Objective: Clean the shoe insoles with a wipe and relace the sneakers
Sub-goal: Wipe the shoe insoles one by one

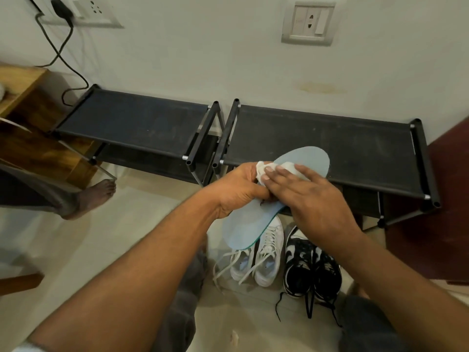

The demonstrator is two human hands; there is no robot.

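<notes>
The left hand grips a pale blue foam insole at its middle, fingers curled round the edge. The right hand, fingers straight, presses a white wipe onto it. Below, unlaced white sneakers and black-and-white sneakers stand on the floor.

So, left rack and right rack sit side by side against the wall. On the floor before the right one: left pair beside right pair, insole above them, wipe on top.
</notes>
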